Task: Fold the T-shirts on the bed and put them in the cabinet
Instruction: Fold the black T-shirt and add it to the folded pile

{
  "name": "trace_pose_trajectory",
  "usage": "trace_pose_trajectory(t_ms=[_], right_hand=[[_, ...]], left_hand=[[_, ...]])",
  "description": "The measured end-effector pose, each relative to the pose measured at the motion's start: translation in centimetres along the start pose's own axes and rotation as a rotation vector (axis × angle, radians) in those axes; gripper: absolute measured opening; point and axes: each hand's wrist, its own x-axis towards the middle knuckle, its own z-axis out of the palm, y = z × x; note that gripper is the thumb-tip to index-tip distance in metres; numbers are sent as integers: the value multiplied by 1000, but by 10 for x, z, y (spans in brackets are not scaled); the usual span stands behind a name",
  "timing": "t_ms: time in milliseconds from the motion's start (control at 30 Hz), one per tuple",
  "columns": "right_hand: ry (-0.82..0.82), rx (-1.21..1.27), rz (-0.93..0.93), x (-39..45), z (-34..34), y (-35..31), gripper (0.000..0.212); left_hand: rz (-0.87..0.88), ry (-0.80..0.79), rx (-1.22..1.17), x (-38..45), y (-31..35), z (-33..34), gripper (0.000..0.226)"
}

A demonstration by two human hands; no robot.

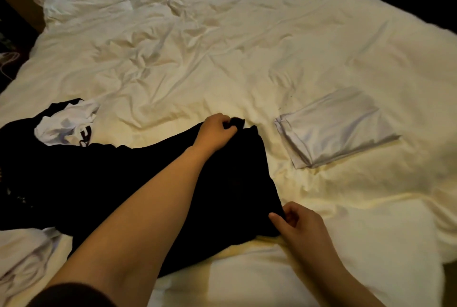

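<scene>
While both of my hands sit on the same right-hand edge of the black T-shirt (138,178), the garment runs away from them to the left across the bed (222,59). My left hand (216,131) reaches over the cloth and has its grip closed on the far corner, fingers curled round a bunch of fabric. My right hand (299,225) pinches the near corner between thumb and fingers. The edge held between the two grips runs roughly near-to-far, so I judge the fold must carry that edge leftward over the body of the shirt. A folded white T-shirt (336,128) lies well apart to the right; a crumpled white T-shirt (66,123) rests at the black shirt's far left end.
</scene>
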Motion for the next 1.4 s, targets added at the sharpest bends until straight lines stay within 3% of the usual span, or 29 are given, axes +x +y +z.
trace_pose_trajectory(t_ms=[167,367,500,567,600,733,867,933,1067,1233,1400], right_hand=[[36,-1,10,-1,-4,1,29],[76,31,28,0,-6,-1,20],[106,45,11,-3,-7,0,34],[143,43,-53,-5,-8,-2,24],[142,37,-78,-6,-8,-4,9],[14,-154,-129,-5,-7,0,35],[41,-266,-187,-4,-3,8,14],[78,-160,-177,-4,-5,7,7],[122,250,-25,-7,-11,1,31],[137,174,-5,-8,-10,-1,32],[129,195,10,-9,-13,-2,14]], left_hand=[[-56,142,-27,33,15,1,29],[-17,171,141,58,23,19,27],[-7,157,186,62,24,28,27],[9,147,190,62,22,29,28],[26,143,206,63,22,30,28],[-6,110,207,64,19,28,25],[-52,32,134,62,16,27,19],[-48,23,91,62,16,26,17],[-76,116,-56,63,18,23,15],[-87,25,31,59,17,32,23],[-155,-164,263,62,37,15,41]])
